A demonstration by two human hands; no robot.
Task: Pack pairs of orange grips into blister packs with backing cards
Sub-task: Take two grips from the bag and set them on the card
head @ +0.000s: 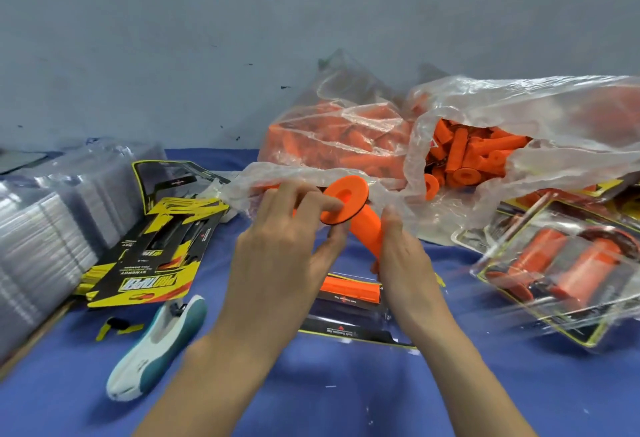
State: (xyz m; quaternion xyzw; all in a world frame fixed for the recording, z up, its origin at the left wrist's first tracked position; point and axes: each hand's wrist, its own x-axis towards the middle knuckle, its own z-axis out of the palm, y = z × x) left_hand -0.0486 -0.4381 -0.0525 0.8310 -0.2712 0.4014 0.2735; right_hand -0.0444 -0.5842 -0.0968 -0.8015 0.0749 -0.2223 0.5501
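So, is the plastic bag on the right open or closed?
Open: the plastic bag gapes at its mouth, with orange grips showing bare inside.

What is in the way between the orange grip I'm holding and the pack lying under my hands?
Nothing visible. The left hand and right hand hold the orange grip above the blister pack, which already holds one packed grip; no other object shows between them.
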